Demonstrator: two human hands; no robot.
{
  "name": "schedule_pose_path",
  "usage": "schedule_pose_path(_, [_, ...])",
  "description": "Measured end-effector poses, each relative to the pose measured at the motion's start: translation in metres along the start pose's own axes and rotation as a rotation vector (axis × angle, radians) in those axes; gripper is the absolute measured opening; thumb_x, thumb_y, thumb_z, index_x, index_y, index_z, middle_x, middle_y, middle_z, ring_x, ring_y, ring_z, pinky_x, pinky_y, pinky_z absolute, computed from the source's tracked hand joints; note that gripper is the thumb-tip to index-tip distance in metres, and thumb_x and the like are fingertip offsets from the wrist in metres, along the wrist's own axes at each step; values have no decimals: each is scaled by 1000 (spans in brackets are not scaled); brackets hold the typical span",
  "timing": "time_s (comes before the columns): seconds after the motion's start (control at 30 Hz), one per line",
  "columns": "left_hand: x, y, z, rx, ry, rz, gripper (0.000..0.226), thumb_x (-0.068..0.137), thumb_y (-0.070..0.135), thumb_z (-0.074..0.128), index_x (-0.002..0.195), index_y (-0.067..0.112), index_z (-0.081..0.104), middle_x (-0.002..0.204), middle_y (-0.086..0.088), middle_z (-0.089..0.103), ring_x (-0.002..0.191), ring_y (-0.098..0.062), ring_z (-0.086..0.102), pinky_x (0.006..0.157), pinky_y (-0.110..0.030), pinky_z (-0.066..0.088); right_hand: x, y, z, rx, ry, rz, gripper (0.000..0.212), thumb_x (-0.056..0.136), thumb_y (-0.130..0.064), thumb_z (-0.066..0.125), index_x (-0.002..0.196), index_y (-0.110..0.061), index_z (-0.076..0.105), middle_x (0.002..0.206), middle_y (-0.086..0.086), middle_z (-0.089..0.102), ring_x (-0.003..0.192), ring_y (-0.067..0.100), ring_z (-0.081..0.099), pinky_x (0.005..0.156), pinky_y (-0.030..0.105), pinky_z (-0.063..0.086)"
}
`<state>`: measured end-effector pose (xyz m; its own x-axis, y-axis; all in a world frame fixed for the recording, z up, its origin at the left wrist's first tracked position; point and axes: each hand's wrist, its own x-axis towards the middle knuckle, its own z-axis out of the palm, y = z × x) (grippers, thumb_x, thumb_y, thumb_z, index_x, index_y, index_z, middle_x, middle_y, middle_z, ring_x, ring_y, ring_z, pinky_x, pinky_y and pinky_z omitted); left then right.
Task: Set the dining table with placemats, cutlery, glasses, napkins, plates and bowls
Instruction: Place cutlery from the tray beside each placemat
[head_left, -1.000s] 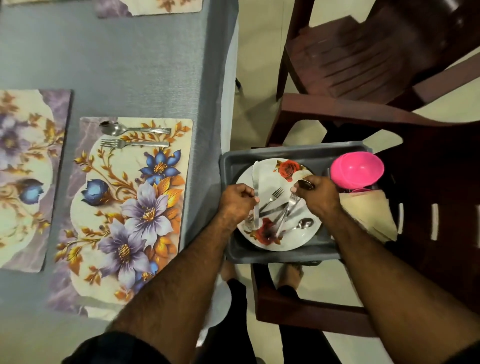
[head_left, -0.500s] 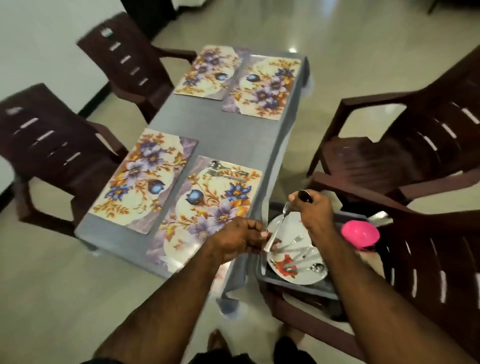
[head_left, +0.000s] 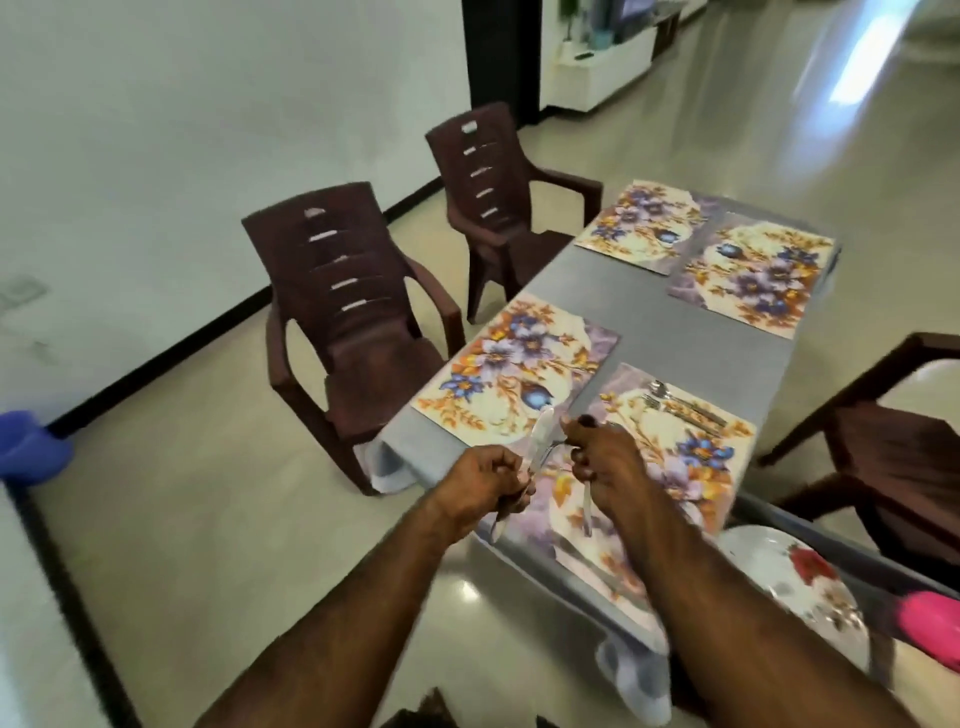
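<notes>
My left hand (head_left: 485, 483) grips a table knife (head_left: 540, 434), blade pointing up, over the table's near corner. Beside it my right hand (head_left: 605, 460) holds a steel utensil (head_left: 587, 512) whose handle hangs down; blur hides its type. Both hands hover above the near right placemat (head_left: 691, 467), which carries a spoon and fork (head_left: 685, 408) at its far edge. Three more floral placemats lie on the grey table (head_left: 701, 332): one near left (head_left: 519, 364) and two at the far end (head_left: 639, 223), (head_left: 763, 273). A flowered plate (head_left: 810, 587) and a pink bowl (head_left: 930, 629) sit at the lower right.
Two brown plastic chairs (head_left: 343, 312), (head_left: 498, 176) stand along the table's left side, another (head_left: 883, 441) on the right. A blue object (head_left: 28, 447) sits at the left edge. Open tiled floor lies left of the table.
Both hands lifted cutlery out of the tub and carried it left, over the table's near corner. The view swung up and left, so the tub now sits at the lower right.
</notes>
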<state>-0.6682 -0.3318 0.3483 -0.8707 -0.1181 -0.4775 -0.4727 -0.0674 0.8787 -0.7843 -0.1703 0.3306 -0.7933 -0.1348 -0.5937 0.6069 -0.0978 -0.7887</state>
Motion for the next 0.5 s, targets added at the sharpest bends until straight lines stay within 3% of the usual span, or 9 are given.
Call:
schedule_pose_path(0.13, [0, 1, -92, -12, 73, 25, 5, 99, -3, 63, 103, -5, 66, 80, -16, 73, 69, -24, 69, 69, -35, 61, -9, 14, 90, 14, -39, 60, 5, 99, -8, 61, 94, -6, 62, 85, 17, 74, 48, 11, 34, 39, 18, 20])
schedule_pose_path(0.2, [5, 3, -128, 3, 151, 21, 6, 100, 0, 62, 99, 4, 66, 79, -14, 71, 63, -20, 64, 63, -34, 57, -9, 8, 118, 64, -19, 51, 7, 101, -6, 55, 97, -6, 60, 91, 17, 77, 49, 11, 30, 39, 17, 18])
schedule_pose_path(0.33, [38, 5, -177, 105, 244, 83, 11, 102, 9, 64, 95, 14, 70, 74, -9, 65, 52, -14, 46, 50, -24, 40, 17, -15, 146, 75, -9, 37, 16, 100, 1, 48, 98, -13, 56, 80, 13, 67, 43, 8, 29, 37, 15, 18])
schedule_pose_path(0.43, [68, 14, -194, 198, 253, 128, 14, 103, 13, 65, 103, 16, 78, 80, -4, 69, 64, -12, 52, 54, -19, 44, 48, -21, 156, -45, -73, 74, 3, 100, -11, 59, 97, -11, 57, 73, 7, 56, 42, 9, 30, 38, 17, 19])
schedule_pose_path(0.5, [93, 21, -202, 276, 232, 145, 13, 101, 12, 69, 107, 12, 81, 88, 0, 74, 71, -8, 60, 61, -16, 47, 70, -21, 162, -87, -140, 108, 17, 99, -26, 68, 101, -9, 62, 69, 5, 55, 44, 9, 29, 40, 19, 18])
